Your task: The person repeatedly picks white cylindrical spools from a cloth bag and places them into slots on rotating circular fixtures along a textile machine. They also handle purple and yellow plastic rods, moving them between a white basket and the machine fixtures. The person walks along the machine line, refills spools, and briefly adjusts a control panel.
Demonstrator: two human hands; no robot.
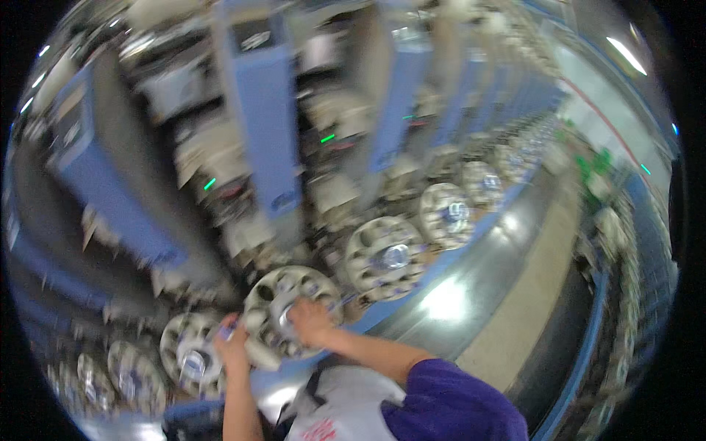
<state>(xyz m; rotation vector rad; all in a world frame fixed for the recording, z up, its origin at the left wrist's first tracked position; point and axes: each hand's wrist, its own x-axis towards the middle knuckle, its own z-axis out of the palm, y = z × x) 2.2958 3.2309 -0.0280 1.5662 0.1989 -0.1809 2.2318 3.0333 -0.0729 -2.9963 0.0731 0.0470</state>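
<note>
Right now my right hand (310, 321) lies flat over the hub of a pale, round, holed disc (290, 312) on the blue machine frame (412, 290), fingers spread rather wide, pressing as if to steady it. My left hand (232, 347) curls narrowly around the disc's rim at eight o'clock, seemingly bracing that edge. Similar discs (386, 257) run along the frame toward two o'clock; another (190, 354) sits at nine o'clock of my left hand.

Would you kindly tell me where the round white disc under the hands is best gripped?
Probably by its rim, from opposite sides. The perforated white disc faces the person, so its edge is open. The left hand already sits at its lower-left edge and the right hand on its face. Motion blur hides finer detail.
</note>
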